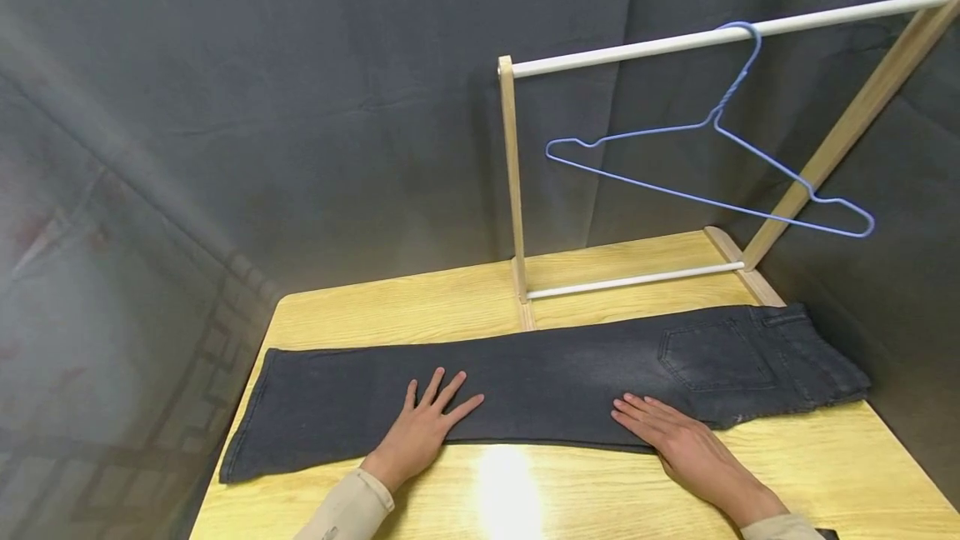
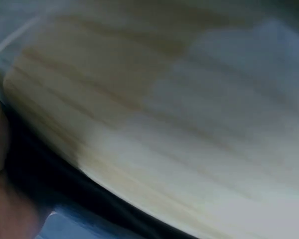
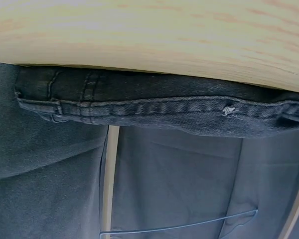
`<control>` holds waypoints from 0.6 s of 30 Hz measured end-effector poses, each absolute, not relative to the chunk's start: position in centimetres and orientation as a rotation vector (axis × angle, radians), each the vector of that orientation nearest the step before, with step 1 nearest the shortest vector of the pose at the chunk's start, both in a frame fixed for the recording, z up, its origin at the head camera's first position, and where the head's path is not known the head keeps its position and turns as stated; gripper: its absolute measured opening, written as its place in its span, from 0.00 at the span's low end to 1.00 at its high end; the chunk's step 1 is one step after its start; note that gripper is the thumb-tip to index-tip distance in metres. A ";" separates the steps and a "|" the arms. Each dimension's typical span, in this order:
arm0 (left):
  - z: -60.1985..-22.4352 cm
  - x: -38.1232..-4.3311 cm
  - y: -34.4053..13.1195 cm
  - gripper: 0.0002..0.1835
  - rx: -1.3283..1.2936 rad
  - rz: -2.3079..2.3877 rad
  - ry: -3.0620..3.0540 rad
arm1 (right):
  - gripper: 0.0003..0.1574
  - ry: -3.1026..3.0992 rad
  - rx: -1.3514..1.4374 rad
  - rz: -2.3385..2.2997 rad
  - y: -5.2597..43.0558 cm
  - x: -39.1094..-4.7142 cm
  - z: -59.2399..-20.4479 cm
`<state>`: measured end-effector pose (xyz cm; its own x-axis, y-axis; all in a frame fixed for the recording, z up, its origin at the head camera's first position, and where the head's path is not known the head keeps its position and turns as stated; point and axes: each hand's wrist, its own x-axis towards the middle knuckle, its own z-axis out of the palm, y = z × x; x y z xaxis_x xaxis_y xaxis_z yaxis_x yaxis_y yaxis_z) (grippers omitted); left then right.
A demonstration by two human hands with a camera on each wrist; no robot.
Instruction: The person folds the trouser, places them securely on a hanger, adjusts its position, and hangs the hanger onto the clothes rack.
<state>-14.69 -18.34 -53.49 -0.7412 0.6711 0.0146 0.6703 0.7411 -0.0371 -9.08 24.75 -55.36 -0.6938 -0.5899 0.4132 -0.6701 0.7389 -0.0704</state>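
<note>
A pair of dark jeans (image 1: 555, 377), folded lengthwise, lies flat across the wooden table, waist end at the right and leg hems at the left. My left hand (image 1: 422, 427) rests on the leg part with fingers spread. Nearer the back pocket, my right hand (image 1: 678, 444) lies flat with straight fingers on the front edge of the jeans. In the right wrist view the seam edge of the jeans (image 3: 164, 109) shows a small frayed spot. The left wrist view is blurred; part of the hand (image 2: 10, 209) appears beside the dark cloth (image 2: 55, 174).
Behind the jeans stands a wooden rack with a white top rail (image 1: 630, 51) and a white lower bar (image 1: 637, 280). A blue wire hanger (image 1: 675, 196) hangs from the top rail. Grey curtains (image 1: 337, 123) enclose the wooden table (image 1: 390, 307) at the back and sides.
</note>
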 end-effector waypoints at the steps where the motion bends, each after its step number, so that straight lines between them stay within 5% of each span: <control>1: -53.5 -14.5 -18.8 0.47 -1.114 0.041 -2.904 | 0.32 -2.594 0.963 0.315 24.7 -9.0 -55.4; 3: -53.4 -14.2 -19.7 0.47 -1.085 0.039 -2.916 | 0.44 -2.620 0.951 0.322 24.7 -8.9 -55.3; 8: -53.2 -13.7 -22.5 0.46 -0.957 -0.008 -2.997 | 0.25 -2.604 0.963 0.314 24.8 -8.9 -55.1; 18: -53.4 -13.3 -28.8 0.50 -0.948 -0.134 -3.007 | 0.39 -2.577 0.954 0.313 24.7 -9.2 -55.2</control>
<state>-13.31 -28.81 -53.41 -0.8194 0.5731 0.0123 0.5719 0.8159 0.0849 -9.21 24.68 -55.20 -0.7006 -0.5788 0.4173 -0.6618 0.7457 -0.0769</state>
